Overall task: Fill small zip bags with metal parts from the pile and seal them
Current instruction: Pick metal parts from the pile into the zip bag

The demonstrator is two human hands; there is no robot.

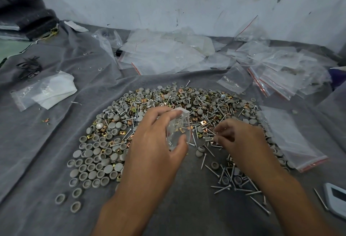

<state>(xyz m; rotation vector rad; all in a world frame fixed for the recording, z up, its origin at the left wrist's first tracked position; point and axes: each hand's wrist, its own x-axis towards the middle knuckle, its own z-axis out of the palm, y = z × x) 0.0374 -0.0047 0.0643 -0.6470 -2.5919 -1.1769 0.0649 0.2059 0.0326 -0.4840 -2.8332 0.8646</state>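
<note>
A wide pile of metal parts (168, 104) covers the grey cloth: silver screws, brass square clips and grey round caps. My left hand (155, 142) grips a small clear zip bag (177, 129) just above the pile, its mouth facing right, with a few parts inside. My right hand (241, 138) hovers right of the bag with fingers curled, pinching several screws (210, 138) that point toward the bag mouth. More loose screws (234, 179) lie under my right forearm.
Empty zip bags with red strips lie in heaps at the back (164, 54) and back right (280, 71); one more (292, 140) lies right of the pile. A bag with white paper (46, 91) lies left. A white device (337, 198) sits at the right edge.
</note>
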